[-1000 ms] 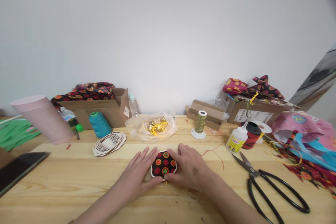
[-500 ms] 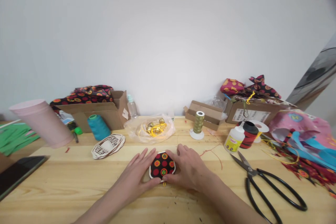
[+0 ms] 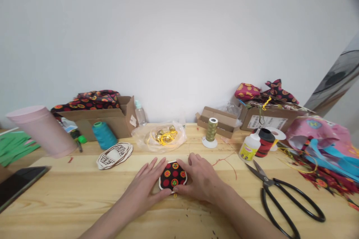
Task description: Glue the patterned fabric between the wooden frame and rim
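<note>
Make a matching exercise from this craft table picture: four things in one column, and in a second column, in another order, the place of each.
1. Black patterned white-edged fabric piece
2. Teal thread cone
3. Olive-green thread spool
4. Black-handled steel scissors

A. On a round white stand
B. Lying on the wooden table's right side
C. Between left hand and right hand
D. Behind stacked cut-out beige shapes

Pairs: 1-C, 2-D, 3-A, 4-B

Nothing reads clearly — the glue bottle (image 3: pixel 249 149) and box label (image 3: pixel 266 122) stay too small.
</note>
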`<move>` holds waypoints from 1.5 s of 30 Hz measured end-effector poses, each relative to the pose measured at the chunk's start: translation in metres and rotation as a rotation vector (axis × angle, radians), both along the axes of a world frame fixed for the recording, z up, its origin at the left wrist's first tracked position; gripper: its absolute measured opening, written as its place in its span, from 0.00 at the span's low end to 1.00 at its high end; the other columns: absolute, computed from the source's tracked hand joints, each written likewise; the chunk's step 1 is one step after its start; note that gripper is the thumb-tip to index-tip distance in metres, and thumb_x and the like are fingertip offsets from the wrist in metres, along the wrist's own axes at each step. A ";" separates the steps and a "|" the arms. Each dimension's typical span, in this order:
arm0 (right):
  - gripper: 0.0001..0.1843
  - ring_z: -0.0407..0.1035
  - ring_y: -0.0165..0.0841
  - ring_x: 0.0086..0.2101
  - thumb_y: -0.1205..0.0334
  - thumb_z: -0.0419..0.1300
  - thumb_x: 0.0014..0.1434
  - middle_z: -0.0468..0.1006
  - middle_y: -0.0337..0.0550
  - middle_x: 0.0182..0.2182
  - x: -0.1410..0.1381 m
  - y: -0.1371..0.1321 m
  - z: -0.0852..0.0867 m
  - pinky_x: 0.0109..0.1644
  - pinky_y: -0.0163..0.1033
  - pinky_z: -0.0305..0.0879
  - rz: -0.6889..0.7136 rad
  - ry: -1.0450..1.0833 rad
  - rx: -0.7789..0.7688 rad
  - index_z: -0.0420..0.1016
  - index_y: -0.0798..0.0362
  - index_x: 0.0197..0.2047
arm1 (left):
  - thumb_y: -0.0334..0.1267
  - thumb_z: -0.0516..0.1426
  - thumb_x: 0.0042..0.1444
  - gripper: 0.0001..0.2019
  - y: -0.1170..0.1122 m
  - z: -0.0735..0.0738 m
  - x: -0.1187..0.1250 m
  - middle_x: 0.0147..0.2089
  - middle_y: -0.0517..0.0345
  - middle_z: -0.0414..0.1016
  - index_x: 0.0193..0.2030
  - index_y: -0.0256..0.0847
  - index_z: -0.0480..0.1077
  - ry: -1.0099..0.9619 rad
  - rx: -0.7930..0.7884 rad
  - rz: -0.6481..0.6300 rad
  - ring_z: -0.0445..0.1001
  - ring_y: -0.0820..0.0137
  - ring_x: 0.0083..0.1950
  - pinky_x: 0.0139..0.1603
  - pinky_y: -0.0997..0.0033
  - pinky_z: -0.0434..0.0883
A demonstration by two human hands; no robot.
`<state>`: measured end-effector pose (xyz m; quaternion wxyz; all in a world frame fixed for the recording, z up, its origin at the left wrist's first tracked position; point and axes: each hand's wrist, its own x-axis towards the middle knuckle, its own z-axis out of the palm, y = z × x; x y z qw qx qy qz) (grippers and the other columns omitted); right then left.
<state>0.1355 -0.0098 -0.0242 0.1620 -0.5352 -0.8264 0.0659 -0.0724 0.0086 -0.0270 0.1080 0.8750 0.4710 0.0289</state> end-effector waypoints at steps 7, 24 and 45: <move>0.34 0.61 0.38 0.34 0.38 0.57 0.44 0.65 0.43 0.34 0.000 0.000 0.001 0.35 0.39 0.55 -0.005 0.016 -0.009 0.63 0.43 0.53 | 0.58 0.45 0.53 0.35 0.000 0.000 -0.001 0.66 0.51 0.48 0.63 0.40 0.47 -0.009 0.004 0.011 0.43 0.60 0.66 0.62 0.51 0.49; 0.28 0.62 0.37 0.35 0.44 0.60 0.47 0.66 0.42 0.34 -0.003 -0.008 0.007 0.35 0.38 0.58 -0.040 0.035 -0.077 0.66 0.47 0.50 | 0.57 0.49 0.51 0.34 0.001 -0.004 -0.004 0.66 0.52 0.50 0.62 0.44 0.49 -0.104 0.002 0.012 0.46 0.58 0.65 0.62 0.50 0.51; 0.33 0.65 0.35 0.31 0.54 0.64 0.44 0.64 0.39 0.32 -0.001 0.004 -0.004 0.32 0.40 0.65 -0.030 0.077 -0.231 0.63 0.41 0.55 | 0.68 0.47 0.40 0.43 0.010 0.002 -0.009 0.65 0.52 0.51 0.61 0.47 0.54 -0.192 -0.085 -0.030 0.44 0.53 0.66 0.61 0.42 0.45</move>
